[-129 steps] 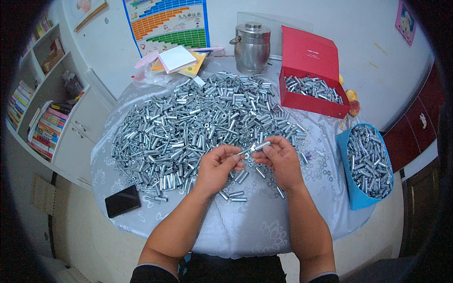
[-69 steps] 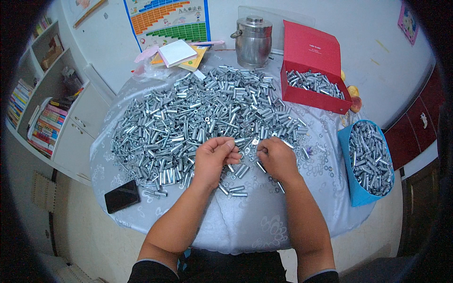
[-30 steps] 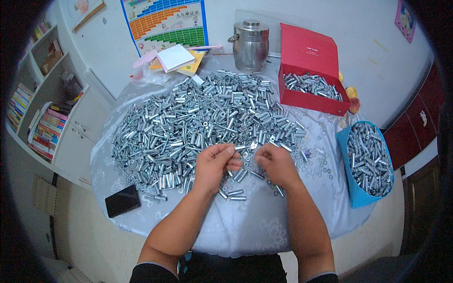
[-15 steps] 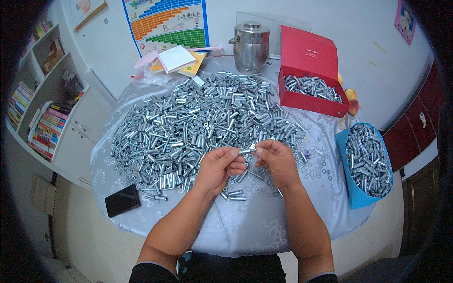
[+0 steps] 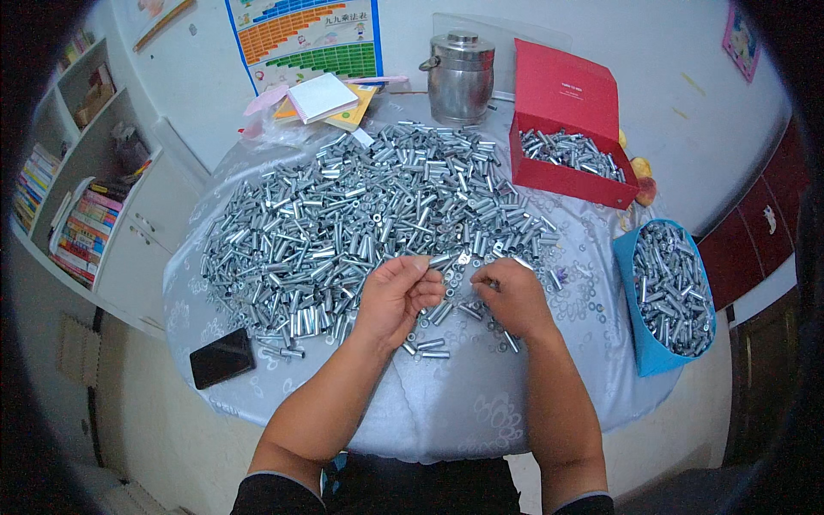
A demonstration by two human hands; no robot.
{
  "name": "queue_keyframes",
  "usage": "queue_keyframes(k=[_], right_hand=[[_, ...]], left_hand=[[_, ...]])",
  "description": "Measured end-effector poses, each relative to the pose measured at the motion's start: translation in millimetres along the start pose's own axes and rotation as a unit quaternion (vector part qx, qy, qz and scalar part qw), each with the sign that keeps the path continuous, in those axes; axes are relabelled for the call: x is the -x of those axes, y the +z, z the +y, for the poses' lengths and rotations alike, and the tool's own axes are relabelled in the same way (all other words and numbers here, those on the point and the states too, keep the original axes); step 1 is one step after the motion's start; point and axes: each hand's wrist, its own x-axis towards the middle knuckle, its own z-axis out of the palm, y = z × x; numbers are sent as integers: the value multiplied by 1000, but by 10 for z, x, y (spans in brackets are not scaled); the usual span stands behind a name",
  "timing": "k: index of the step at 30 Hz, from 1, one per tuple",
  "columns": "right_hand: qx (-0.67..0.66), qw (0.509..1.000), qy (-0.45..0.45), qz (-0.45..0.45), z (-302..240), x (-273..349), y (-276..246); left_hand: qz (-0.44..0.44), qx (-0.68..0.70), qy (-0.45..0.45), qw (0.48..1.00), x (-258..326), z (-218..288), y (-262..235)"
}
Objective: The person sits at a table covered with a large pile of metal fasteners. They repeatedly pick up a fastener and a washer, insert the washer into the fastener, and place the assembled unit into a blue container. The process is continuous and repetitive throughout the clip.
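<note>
A broad heap of silvery metal sleeves and bolts point(image 5: 343, 223) covers the middle of the table. At its near edge, my left hand point(image 5: 397, 296) is closed, thumb and forefinger pinching a small metal sleeve point(image 5: 440, 259) that points to the right. My right hand point(image 5: 515, 296) hovers just to the right, apart from the left, with fingers curled and pressed together. Whatever its fingertips hold, if anything, is hidden. A few loose sleeves point(image 5: 429, 348) lie on the cloth below the hands.
A blue bin point(image 5: 639, 330) full of metal parts stands right. Behind it is an open red box point(image 5: 571, 182) of parts. A steel pot point(image 5: 461, 81) and notebooks point(image 5: 322, 99) sit at the back. A black phone point(image 5: 222, 359) lies front left on the silvery tablecloth point(image 5: 463, 421).
My hands, which met at one metal piece, have come apart. My right hand has drawn slightly right and down with its fingers curled in; my left hand keeps its pinch.
</note>
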Motion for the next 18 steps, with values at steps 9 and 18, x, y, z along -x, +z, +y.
queue_keyframes(k=[9,18], right_hand=[[59,993,-5,-106,-134,3,-14],[113,981,15,-159,-209,12,-7]], left_hand=[[14,-30,14,999,14,11,33],[20,-41,20,999,11,3,33]])
